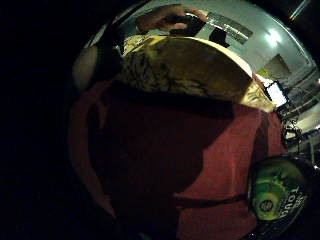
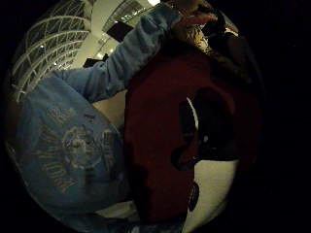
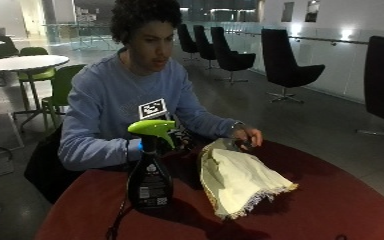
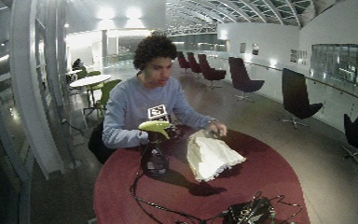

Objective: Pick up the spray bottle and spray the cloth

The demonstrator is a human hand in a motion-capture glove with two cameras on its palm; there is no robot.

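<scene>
Across the outside view, a person sits behind a round red counter (image 3: pixel 352 200). Spray bottle (image 3: pixel 151 175) stands upright at lower centre-left, dark body, lime-green trigger head at top. Gloved right hand (image 3: pixel 177 137) sits just behind and right of that green head, mostly hidden by it; cannot tell whether its fingers are curled or straight, nor whether it touches the bottle. Cream cloth (image 3: pixel 242 181) with fringed edge hangs tilted at centre-right, just right of the bottle, lower corner down on the counter. Bare left hand (image 3: pixel 245 137) holds the cloth's upper edge, fingers curled over it.

Wide outside view: same layout. Bottle (image 4: pixel 154 156) at left-centre on the counter (image 4: pixel 272 177), cloth (image 4: pixel 211 156) beside it to the right, held up at its top by the left hand (image 4: pixel 217 129). Right hand (image 4: pixel 173 130) behind the green head, too small to read.

Little finger side palm view: cloth (image 1: pixel 190 70) fills the upper middle, counter (image 1: pixel 200 150) below it, bottle's green label (image 1: pixel 275 192) at lower right edge. Left hand (image 1: pixel 167 17) at top, on the cloth's far edge.

Thumb side palm view: blue sleeve (image 2: pixel 131 53) runs to upper centre; red counter (image 2: pixel 155 126) through the middle. Bottle not made out.
</scene>
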